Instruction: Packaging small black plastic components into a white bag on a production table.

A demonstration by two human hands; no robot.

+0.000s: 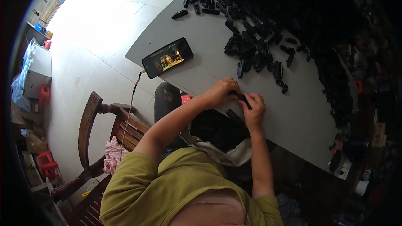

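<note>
Head view of bench work at a grey table [293, 113]. The left hand [221, 92] and right hand [253, 108] meet at the near edge of the table, both closed on one small black plastic part [242, 98] pinched between the fingertips; whether it is one piece or two being joined cannot be told. The step in hand appears to be fitting or pressing this part together, judged from the pinch of both hands. A further black piece [234, 115] lies on the table just near the right hand. A large heap of like black parts [255, 46] spreads across the far and right side of the table, with stragglers [279, 73] between heap and hands. To the left a phone [167, 57] lies flat with its screen lit, a cable [133, 96] running off the near edge. A pale bag [226, 152] hangs open below the hands. A wooden chair [90, 129] stands at near left. Nothing lies between hands and heap
</note>
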